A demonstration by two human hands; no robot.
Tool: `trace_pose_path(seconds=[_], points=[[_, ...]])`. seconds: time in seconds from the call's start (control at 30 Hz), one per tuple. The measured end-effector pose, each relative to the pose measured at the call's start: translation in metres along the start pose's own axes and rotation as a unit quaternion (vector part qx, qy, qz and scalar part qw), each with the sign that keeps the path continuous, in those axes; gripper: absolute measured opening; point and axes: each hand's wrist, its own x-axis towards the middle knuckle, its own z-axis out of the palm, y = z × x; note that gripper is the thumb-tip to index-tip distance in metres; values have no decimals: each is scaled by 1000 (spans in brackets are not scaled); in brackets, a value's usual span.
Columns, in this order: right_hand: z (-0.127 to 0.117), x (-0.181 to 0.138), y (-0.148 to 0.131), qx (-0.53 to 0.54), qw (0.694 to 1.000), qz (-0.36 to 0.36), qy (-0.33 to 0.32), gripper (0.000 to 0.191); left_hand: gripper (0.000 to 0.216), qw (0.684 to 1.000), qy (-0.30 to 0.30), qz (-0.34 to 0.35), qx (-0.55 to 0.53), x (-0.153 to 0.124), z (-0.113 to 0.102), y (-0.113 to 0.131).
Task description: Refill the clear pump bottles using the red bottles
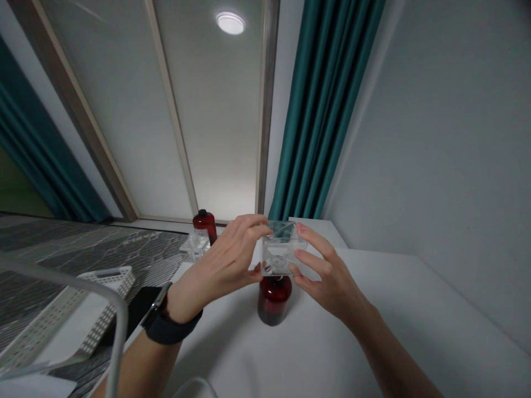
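Between my two hands is a clear, box-shaped plastic piece (279, 249) with a rounded shape inside its lower part. My left hand (232, 254), with a dark watch on the wrist, grips its left side with fingers above and thumb below. On the right side, the fingertips of my right hand (327, 271) pinch its edge. Directly below the piece, a dark red bottle (274, 301) stands upright on the white table (323, 342). The plastic covers the bottle's top, so I cannot tell whether they touch.
Behind my left forearm are another red bottle with a black cap (204, 222) and a second clear plastic piece (194, 245). A white perforated basket (62, 326) lies at the left, near a black object (139, 309). A pale curved bar (120, 326) crosses the lower left foreground.
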Motion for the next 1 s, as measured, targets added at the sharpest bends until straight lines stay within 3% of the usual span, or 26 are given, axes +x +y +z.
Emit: trace_pose_path(seconds=[1.0], points=[[-3,0,0,-18,1000,-15,2,54,55,1000,11,6,6,0,0,1]])
